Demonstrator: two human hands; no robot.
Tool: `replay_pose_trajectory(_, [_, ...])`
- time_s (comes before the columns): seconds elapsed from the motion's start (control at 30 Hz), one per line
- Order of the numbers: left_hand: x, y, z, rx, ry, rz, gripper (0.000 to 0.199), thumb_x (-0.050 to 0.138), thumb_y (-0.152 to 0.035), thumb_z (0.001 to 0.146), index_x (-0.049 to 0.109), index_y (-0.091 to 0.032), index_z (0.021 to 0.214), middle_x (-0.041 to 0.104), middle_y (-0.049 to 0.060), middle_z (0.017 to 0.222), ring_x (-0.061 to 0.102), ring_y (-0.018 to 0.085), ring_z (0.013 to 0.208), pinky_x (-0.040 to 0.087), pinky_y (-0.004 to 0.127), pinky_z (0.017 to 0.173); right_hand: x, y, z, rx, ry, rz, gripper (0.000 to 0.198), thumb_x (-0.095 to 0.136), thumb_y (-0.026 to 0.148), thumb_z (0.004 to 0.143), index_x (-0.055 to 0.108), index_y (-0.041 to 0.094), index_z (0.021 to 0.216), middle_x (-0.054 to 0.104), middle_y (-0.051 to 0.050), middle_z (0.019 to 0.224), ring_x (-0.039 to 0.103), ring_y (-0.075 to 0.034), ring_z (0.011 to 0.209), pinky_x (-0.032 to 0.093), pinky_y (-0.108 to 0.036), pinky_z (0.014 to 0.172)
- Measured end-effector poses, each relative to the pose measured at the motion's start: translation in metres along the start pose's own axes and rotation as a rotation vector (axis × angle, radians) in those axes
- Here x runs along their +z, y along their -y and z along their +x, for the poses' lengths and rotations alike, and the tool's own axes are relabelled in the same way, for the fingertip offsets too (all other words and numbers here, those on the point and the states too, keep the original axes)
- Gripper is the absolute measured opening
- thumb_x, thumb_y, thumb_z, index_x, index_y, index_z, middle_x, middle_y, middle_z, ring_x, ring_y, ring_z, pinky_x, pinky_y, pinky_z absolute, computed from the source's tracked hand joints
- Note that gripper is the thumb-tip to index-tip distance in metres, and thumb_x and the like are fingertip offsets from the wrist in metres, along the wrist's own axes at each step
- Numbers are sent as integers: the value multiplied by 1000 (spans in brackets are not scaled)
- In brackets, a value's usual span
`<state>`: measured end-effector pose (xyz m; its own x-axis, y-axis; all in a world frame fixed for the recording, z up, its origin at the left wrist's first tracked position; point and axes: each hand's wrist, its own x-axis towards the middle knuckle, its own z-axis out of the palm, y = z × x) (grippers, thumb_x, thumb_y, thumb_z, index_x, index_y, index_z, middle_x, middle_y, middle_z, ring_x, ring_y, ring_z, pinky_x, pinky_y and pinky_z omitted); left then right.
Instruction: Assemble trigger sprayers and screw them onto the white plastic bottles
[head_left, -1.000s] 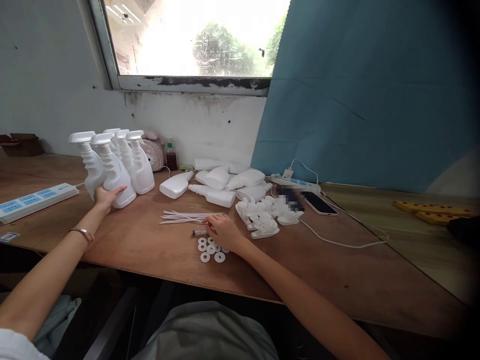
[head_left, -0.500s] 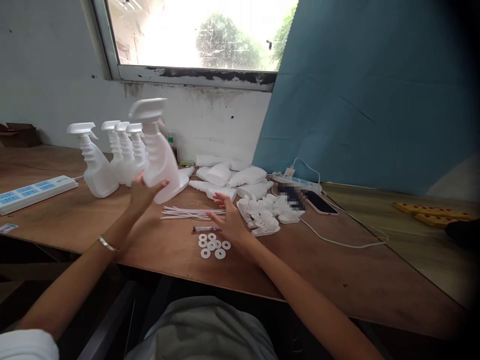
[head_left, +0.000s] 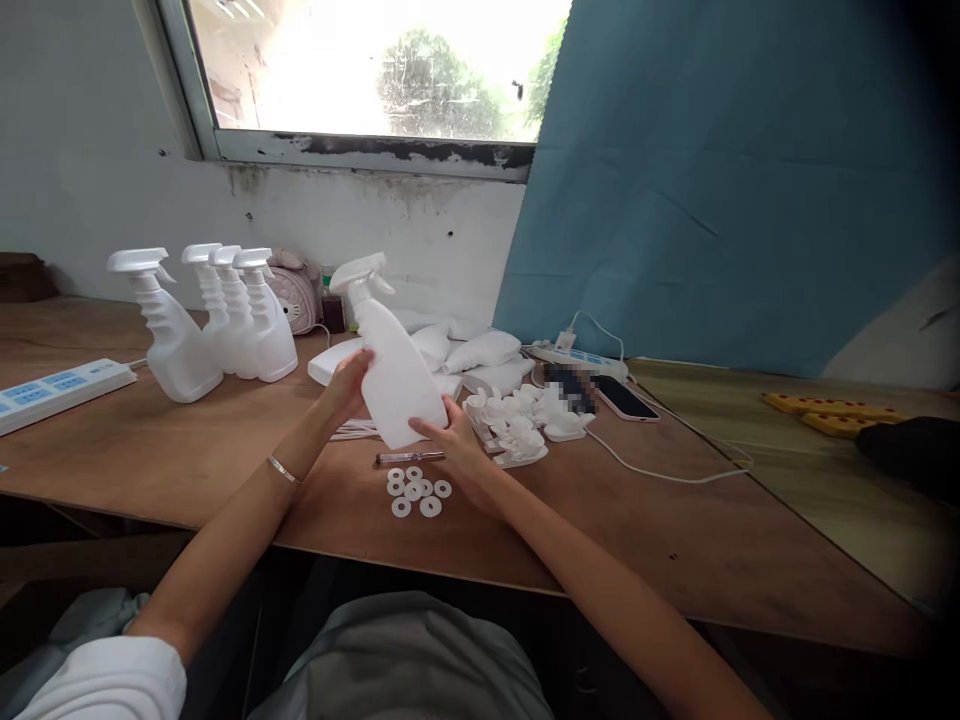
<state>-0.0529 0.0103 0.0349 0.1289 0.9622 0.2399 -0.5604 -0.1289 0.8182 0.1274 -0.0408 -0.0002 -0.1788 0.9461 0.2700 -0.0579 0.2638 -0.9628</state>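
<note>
A white spray bottle (head_left: 400,375) with its trigger head on is held tilted above the table, its head leaning left. My left hand (head_left: 351,382) grips its left side, fingers partly hidden behind it. Around the lower right of the bottle closes my right hand (head_left: 456,437), thumb across the front. Below it lie a thin pen-like tool (head_left: 409,458) and several white ring washers (head_left: 413,490). Thin white tubes (head_left: 354,430) show partly behind the bottle. To the right of my right hand is a pile of white trigger heads (head_left: 517,425).
Several assembled spray bottles (head_left: 180,350) stand at left beside a power strip (head_left: 67,393). White bottles without heads (head_left: 484,350) lie at the back. A pink bag (head_left: 294,295) sits by the wall. A phone (head_left: 625,398) and white cable (head_left: 660,478) lie at right.
The spray bottle has moved right and down to the middle, in my left hand. My right hand, open before over the tubes, has taken hold of its lower end. The view has shifted slightly.
</note>
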Motion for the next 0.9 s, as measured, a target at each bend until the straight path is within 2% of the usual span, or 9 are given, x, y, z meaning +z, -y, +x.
replay_pose_trajectory(0.17, [-22,-13,9,10,-131,-254,20,69,-27,64,61,-16,79,67,5,89,64,21,88,51,33,79,5,-7,1,18,-5,34,42,70,37,63,52,20,97,61,-2,89,58,-16,79,49,-25,63])
replay_pose_trajectory(0.3, [-32,-20,9,100,-155,-344,13,68,-19,61,55,-18,62,64,0,70,65,18,82,50,33,82,6,-7,1,34,-31,69,44,70,37,63,50,21,98,60,-1,92,58,-15,81,51,-24,64])
replay_pose_trajectory(0.4, [-38,-27,8,170,-147,-330,21,65,-26,65,49,-18,54,57,-3,58,64,13,73,50,31,81,9,-6,-2,74,-11,100,40,69,39,64,51,21,95,60,-1,88,59,-15,76,52,-25,59])
replay_pose_trajectory(0.5, [-41,-32,6,194,-193,-294,29,62,-30,68,44,-18,49,51,-4,50,60,10,62,50,27,77,12,-8,-6,120,13,134,39,70,40,63,52,22,93,60,0,85,60,-15,71,52,-25,53])
replay_pose_trajectory(0.63, [-42,-33,3,233,-165,-296,34,63,-33,68,41,-18,47,48,-4,49,58,10,58,49,27,75,14,-10,-8,206,30,185,41,70,41,65,53,21,96,61,-1,81,60,-14,65,52,-25,49])
replay_pose_trajectory(0.77, [-38,-33,-1,302,-134,-285,38,64,-37,66,38,-18,47,49,-3,50,56,12,60,48,30,74,13,-9,-6,310,92,271,40,61,45,72,53,17,100,64,-6,88,63,-17,70,56,-30,56])
replay_pose_trajectory(0.9, [-36,-32,-2,328,-152,-224,38,64,-36,64,35,-18,45,44,-3,46,55,15,61,46,32,71,13,-7,-4,363,131,327,39,60,44,73,54,14,97,66,-9,90,64,-19,77,57,-31,61])
